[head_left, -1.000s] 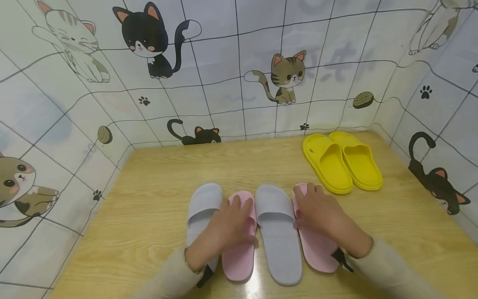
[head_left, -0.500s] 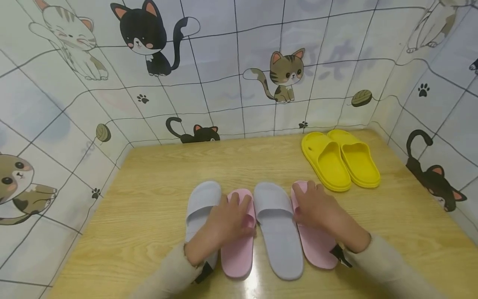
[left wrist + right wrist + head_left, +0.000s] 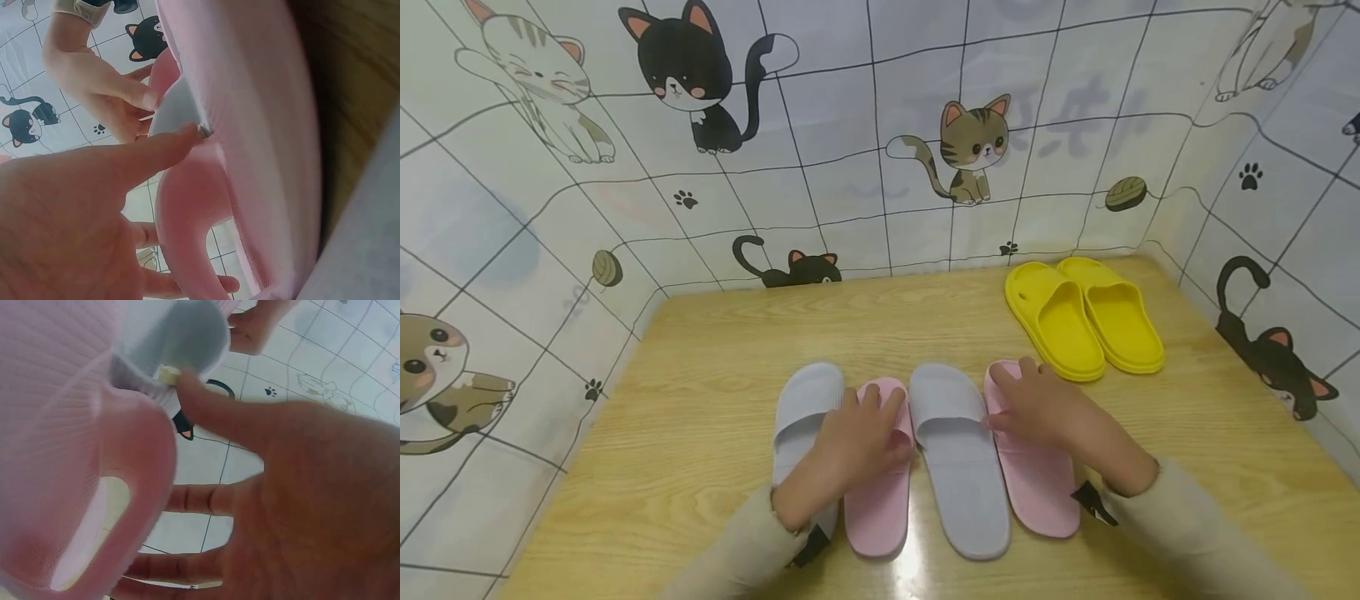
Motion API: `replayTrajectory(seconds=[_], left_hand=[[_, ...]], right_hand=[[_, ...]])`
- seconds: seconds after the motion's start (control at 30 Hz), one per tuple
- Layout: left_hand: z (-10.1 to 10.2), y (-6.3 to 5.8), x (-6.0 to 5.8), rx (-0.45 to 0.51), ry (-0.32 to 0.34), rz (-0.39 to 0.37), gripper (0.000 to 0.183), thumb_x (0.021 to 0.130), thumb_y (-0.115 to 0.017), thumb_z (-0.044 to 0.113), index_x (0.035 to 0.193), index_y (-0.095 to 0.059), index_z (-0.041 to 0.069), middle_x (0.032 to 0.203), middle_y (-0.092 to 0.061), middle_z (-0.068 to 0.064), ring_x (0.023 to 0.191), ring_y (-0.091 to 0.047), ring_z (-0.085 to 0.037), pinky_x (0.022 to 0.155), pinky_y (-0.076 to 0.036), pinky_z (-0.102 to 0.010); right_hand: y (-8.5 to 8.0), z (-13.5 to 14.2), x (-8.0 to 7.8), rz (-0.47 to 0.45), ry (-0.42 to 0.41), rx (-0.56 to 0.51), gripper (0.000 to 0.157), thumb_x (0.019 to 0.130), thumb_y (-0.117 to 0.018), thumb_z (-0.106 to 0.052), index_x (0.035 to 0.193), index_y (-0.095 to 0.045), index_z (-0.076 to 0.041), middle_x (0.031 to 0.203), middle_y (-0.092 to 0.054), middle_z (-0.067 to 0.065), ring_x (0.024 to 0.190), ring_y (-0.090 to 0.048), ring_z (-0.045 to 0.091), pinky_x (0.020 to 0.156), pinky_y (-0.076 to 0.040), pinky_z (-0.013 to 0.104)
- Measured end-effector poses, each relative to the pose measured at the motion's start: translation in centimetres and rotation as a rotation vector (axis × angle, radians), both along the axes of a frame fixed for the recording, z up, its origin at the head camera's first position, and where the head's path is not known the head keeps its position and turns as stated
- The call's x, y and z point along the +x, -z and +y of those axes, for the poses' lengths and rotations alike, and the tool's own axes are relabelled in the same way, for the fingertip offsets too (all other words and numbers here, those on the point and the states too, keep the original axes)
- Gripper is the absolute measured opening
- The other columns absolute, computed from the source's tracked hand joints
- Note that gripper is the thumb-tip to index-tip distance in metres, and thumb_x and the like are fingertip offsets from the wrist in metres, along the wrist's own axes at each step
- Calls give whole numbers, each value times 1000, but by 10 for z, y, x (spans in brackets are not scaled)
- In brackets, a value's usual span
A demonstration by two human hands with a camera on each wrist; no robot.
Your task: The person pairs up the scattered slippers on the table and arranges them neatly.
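Note:
Two pink slippers and two grey slippers lie side by side, alternating in colour, toes towards the back wall. My left hand (image 3: 857, 437) holds the left pink slipper (image 3: 880, 521) across its strap; in the left wrist view the thumb lies against the strap and fingertips show past its far edge. Over the toe of the right pink slipper (image 3: 1041, 492) rests my right hand (image 3: 1048, 408), fingers spread and thumb stretched towards the neighbouring grey slipper (image 3: 966, 500). The other grey slipper (image 3: 808, 396) is partly hidden by my left wrist.
A pair of yellow slippers (image 3: 1071, 329) stands at the back right, close to the right pink slipper's toe. The wood-grain surface (image 3: 700, 400) is bordered by walls (image 3: 842, 167) with a cat-and-grid print.
My right hand has shifted slightly back and right, its thumb moving out from the pink slipper's edge. My left hand and the slippers stay almost where they were.

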State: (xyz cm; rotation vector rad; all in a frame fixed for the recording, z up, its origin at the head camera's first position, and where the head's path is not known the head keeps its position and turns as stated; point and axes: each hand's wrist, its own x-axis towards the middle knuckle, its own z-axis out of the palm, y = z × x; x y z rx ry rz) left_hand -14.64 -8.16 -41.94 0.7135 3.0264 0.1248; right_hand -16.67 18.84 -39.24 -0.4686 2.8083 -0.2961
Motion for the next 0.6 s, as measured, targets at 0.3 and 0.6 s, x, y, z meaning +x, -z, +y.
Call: replayTrajectory(seconds=[0.3,0.6], left_hand=[[0,0,0,9,-12,-15,46,88,-71,40,125,-54,18,103,-57,-10,92,-56,-34,54,-49,-40],[0,1,0,1,-28,-30,57,85,-76,45,129,-52,19,107,-58,-10,94,-56,-34,56,-50,-39]], right_hand=[[1,1,0,55,-25,6,42,97,-69,-36,130,-52,-15,115,-55,25,91,-55,40,65,-52,44],[1,-4,1,94,-56,18,36,95,-72,-32,121,-53,-16,108,-57,24,87,-55,39,66,-52,44]])
